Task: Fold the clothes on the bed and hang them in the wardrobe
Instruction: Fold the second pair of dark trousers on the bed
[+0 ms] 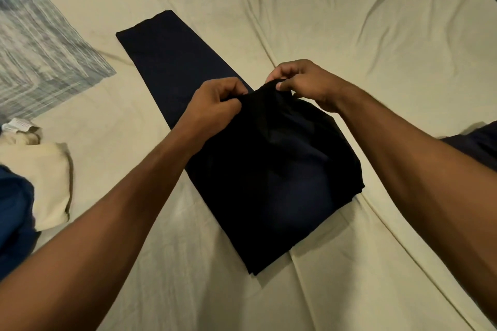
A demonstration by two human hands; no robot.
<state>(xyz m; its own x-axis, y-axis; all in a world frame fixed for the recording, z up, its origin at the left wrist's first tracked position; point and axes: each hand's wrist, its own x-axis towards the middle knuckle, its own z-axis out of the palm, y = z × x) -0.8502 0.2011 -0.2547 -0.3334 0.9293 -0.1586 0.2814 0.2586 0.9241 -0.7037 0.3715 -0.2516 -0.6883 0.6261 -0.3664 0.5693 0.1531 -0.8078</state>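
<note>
Both forearms reach over the bed [349, 21], left hand [212, 105] and right hand [301, 83] each pinching the dark trousers [269, 169] at one raised edge, likely to fold it over.

Trousers [242, 158] lie on bed sheet [349, 35], mid-bed, legs running away to far left. Both hands at trousers' middle: left hand [215, 105] left of right hand [301, 83]. Pillow [40, 43] far left of trousers; folded clothes [40, 183] near left.

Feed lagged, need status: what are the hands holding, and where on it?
Both the left hand and right hand pinch the dark trousers at their raised near edge.
</note>
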